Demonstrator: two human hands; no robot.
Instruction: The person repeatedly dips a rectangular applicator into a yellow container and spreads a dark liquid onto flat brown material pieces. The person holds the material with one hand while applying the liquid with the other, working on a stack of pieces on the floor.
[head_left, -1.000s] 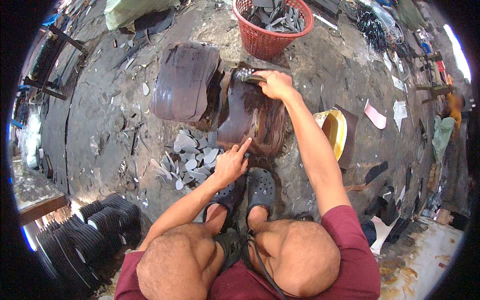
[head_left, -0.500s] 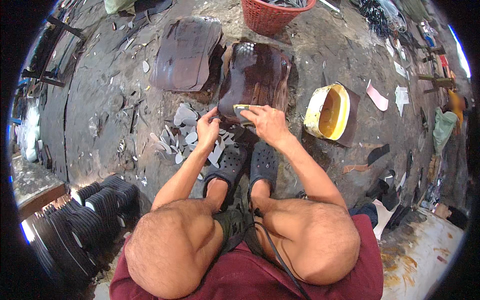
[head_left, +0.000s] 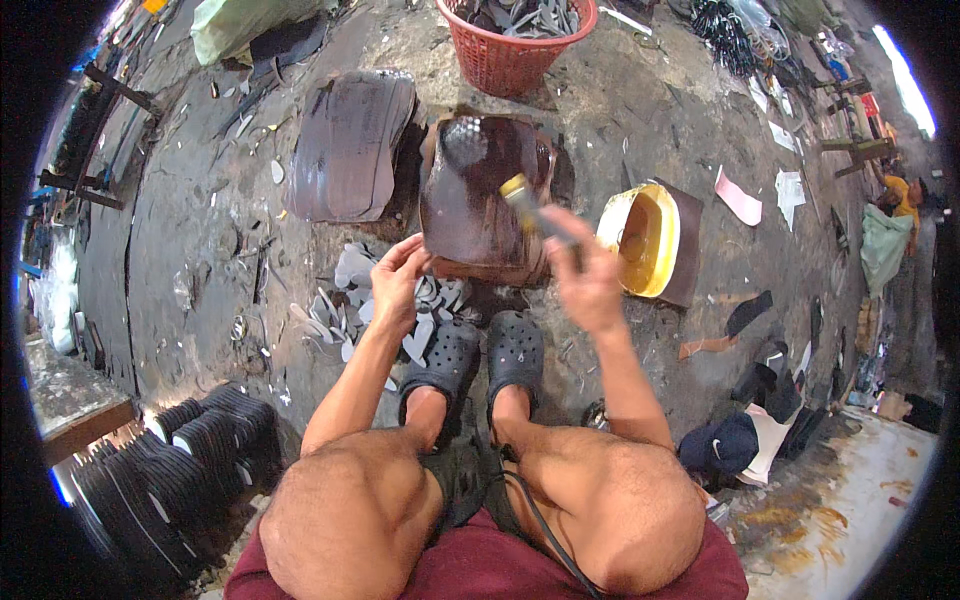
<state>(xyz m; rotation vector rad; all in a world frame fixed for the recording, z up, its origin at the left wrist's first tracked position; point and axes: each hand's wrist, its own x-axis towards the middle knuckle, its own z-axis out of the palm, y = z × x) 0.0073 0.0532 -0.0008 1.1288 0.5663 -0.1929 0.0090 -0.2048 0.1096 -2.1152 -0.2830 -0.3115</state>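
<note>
A stack of dark brown sheets [head_left: 475, 215] lies in front of my feet, its top wet and glossy. At its near left corner, my left hand [head_left: 396, 285] pinches the edge of the top sheet between thumb and fingers. My right hand [head_left: 588, 285], smeared by motion, is closed around the handle of a brush [head_left: 517, 194]. The brush's yellowish tip is over the right part of the stack. To the right stands a cut-open plastic container [head_left: 611, 218] with yellow, glue-like liquid inside. Several grey cut-out pieces [head_left: 345, 318] are heaped beside my left hand.
Another stack of brown sheets [head_left: 345, 150] lies at the far left. A red basket [head_left: 505, 65] of grey scraps stands at the back. Black soles [head_left: 215, 430] are lined up at lower left; a dark cap [head_left: 720, 443] lies at lower right. Farther right is another person [head_left: 907, 200].
My right hand has lifted the brush from the near edge of the stack and moved right, toward the container. My left hand stays at the near left corner. The view has tilted slightly.
</note>
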